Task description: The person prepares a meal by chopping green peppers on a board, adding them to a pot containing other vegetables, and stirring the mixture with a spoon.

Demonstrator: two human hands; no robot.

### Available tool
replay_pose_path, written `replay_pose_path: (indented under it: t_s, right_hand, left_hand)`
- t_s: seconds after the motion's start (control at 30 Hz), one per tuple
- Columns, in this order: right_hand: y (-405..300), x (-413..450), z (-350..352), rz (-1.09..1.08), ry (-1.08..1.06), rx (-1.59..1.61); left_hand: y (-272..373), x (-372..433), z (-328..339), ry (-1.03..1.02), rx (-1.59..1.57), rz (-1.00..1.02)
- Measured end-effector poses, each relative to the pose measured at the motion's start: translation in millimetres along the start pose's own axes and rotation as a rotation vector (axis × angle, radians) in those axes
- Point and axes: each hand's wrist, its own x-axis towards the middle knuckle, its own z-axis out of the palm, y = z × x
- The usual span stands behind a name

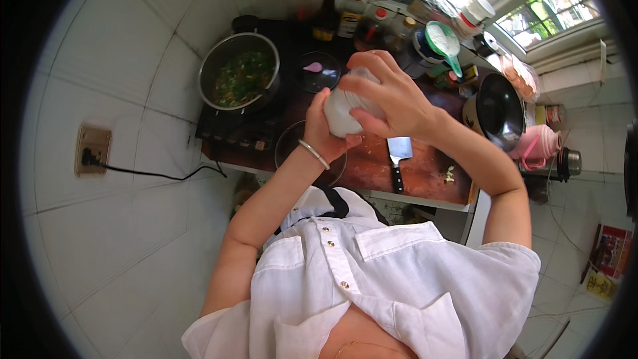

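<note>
Both my hands hold a whitish jar up over the worktop, tilted. My left hand, with a bangle at the wrist, cups its lower side. My right hand has its fingers spread around the upper end; whether a lid sits there is hidden. Under my left forearm is a clear round bowl, partly covered. A pink spoon-like piece rests on a round glass lid or dish beyond the jar. A cleaver with a black riveted handle lies on the reddish-brown worktop, below my right wrist.
A metal pot of chopped greens stands on the black cooktop at left. Sauce bottles line the back. A green strainer-like scoop holds white powder. At right are a dark pan, a pink thermos and pale scraps.
</note>
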Motion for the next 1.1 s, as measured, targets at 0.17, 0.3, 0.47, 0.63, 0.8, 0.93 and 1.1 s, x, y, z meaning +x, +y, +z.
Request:
replay_pose_path:
  t_s: [0.17,0.3,0.47,0.63,0.8,0.93,1.1]
  right_hand:
    - [2.1,-25.1,2.7,0.36,0.212,-0.134]
    - [24.0,-41.1,0.8,0.685,0.298,-0.023]
    - [81.3,-63.9,-19.8,0.905,0.19,0.314]
    - [123.0,-66.1,-52.8,1.346,0.076,0.986]
    - [165.0,-67.4,-92.2,1.444,-0.179,1.087]
    - [192.0,-54.9,-114.3,1.248,-0.027,0.801]
    - [187.7,-42.1,-124.7,0.71,0.067,0.103]
  left_hand:
    - [-25.0,49.5,0.1,-0.176,0.153,0.146]
    - [-52.8,76.0,23.0,0.204,0.206,0.548]
    - [-57.4,131.5,19.5,0.149,0.667,1.154]
    - [-25.7,167.7,23.8,-0.228,1.401,1.76]
    - [0.0,192.9,51.9,-0.642,1.782,1.956]
    - [3.7,214.1,70.8,-0.54,1.933,1.987]
    - [-22.7,230.2,95.4,-0.163,0.531,0.959]
